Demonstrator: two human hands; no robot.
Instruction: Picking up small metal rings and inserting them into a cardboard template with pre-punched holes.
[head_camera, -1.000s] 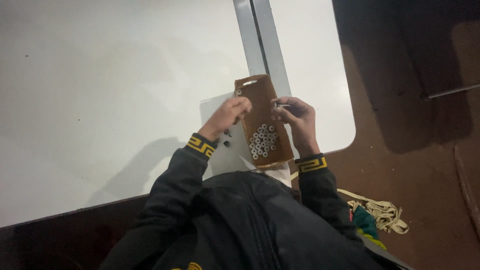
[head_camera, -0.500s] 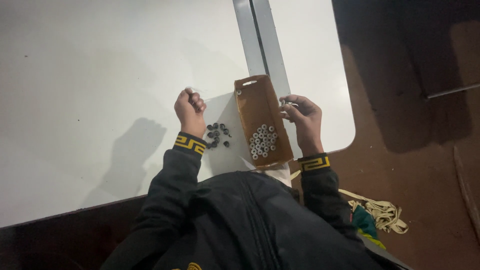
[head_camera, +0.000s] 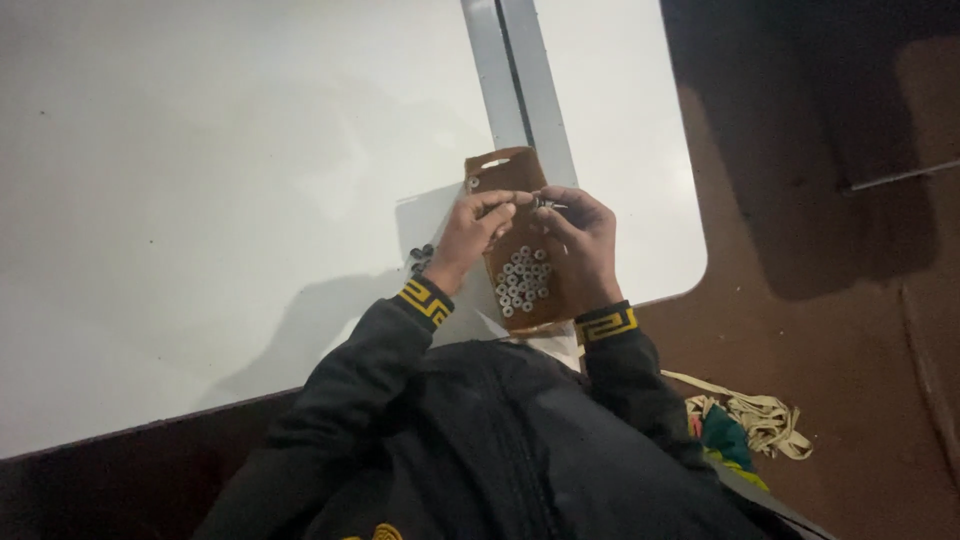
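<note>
Both hands, left (head_camera: 470, 232) and right (head_camera: 583, 240), pinch a small metal part (head_camera: 546, 203) (fingers closed) over the brown tray (head_camera: 520, 280).

1 brown cardboard box (head_camera: 520, 250), long and open-topped, lies on the white table (head_camera: 200, 200).

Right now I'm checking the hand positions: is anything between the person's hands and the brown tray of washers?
Nothing visible is. Both the left hand and the right hand are directly over the brown tray, fingertips meeting around a small metal piece above the silver washers. The dark pieces lie aside on the white table.
</note>
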